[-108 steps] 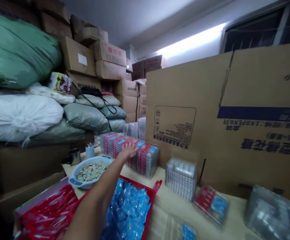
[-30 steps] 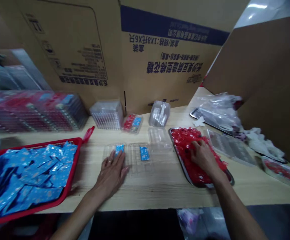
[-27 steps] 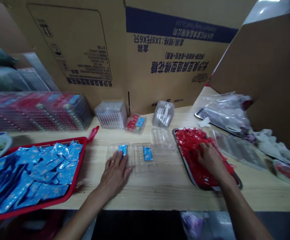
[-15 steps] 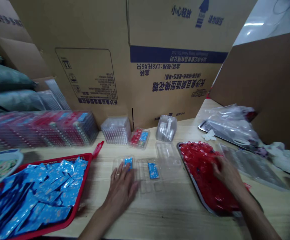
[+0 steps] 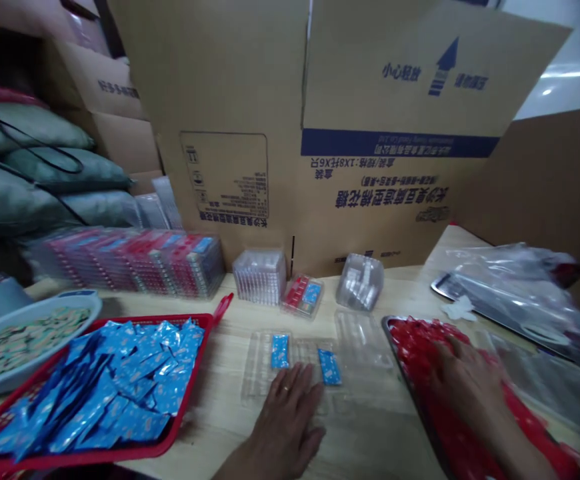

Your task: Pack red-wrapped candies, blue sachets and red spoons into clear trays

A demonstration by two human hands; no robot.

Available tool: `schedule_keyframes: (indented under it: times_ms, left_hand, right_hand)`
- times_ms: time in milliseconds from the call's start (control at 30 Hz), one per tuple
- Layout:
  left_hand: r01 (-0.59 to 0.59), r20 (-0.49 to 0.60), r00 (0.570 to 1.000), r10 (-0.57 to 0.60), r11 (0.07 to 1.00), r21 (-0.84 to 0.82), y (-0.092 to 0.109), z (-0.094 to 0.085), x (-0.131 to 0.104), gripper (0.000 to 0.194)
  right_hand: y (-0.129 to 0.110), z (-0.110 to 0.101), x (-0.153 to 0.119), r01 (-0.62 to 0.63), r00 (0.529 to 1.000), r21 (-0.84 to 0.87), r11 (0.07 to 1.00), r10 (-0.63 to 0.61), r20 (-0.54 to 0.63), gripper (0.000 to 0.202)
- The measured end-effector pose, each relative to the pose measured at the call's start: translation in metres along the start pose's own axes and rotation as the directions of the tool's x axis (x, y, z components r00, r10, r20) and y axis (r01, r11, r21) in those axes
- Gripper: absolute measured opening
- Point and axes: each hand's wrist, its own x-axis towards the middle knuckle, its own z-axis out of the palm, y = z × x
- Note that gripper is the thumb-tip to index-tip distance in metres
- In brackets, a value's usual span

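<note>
A picking step seems in hand here; the red packets (image 5: 417,340), heaped in the metal tray (image 5: 412,392) at right, are reached into by the right hand (image 5: 470,377), though whether one is gripped cannot be told; by the clear trays (image 5: 257,363) the left hand (image 5: 289,415) is spread palm-down, nothing seen held; a clean pinch on a packet looks called for; the packets' own axes are lost in blur; the metal tray is slanted lengthwise, far-left to near-right.
</note>
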Motion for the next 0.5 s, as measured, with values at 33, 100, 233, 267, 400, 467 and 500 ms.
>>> schedule_keyframes:
  times_ms: [33,100,233,267,400,467,500]
  left_hand:
    - [-0.002,0.000,1.000,0.002,1.000,0.006,0.000,0.002,-0.001,0.066]
    - [0.005,-0.011,1.000,-0.004,1.000,0.030,-0.002,0.007,-0.002,0.064]
    - [-0.003,-0.090,0.996,0.013,0.994,0.108,-0.014,0.027,-0.007,0.061]
    - [-0.008,-0.106,0.994,0.022,0.991,0.133,-0.017,0.033,-0.008,0.059]
    - [0.005,-0.137,0.990,0.026,0.975,0.221,-0.028,0.062,-0.005,0.045]
    - [0.045,-0.176,0.984,-0.005,0.974,0.223,-0.030,0.074,0.002,0.042]
    - [0.079,-0.220,0.975,-0.029,0.973,0.219,-0.029,0.077,0.006,0.040]
  right_hand:
    - [-0.025,-0.005,0.009,0.065,0.998,0.064,0.996,-0.065,0.006,0.041]
    - [-0.087,-0.016,0.031,0.186,0.981,0.202,0.962,-0.194,0.020,0.045]
    - [-0.197,-0.030,0.074,0.227,0.941,0.346,0.910,-0.297,0.163,0.053]
    - [-0.213,-0.029,0.083,0.218,0.926,0.355,0.909,-0.308,0.219,0.054]
    - [-0.232,-0.008,0.106,0.218,0.865,0.338,0.916,-0.342,0.368,0.058]
    - [-0.223,0.009,0.114,0.240,0.855,0.331,0.912,-0.360,0.373,0.065]
    - [-0.217,0.017,0.118,0.251,0.855,0.332,0.909,-0.369,0.364,0.068]
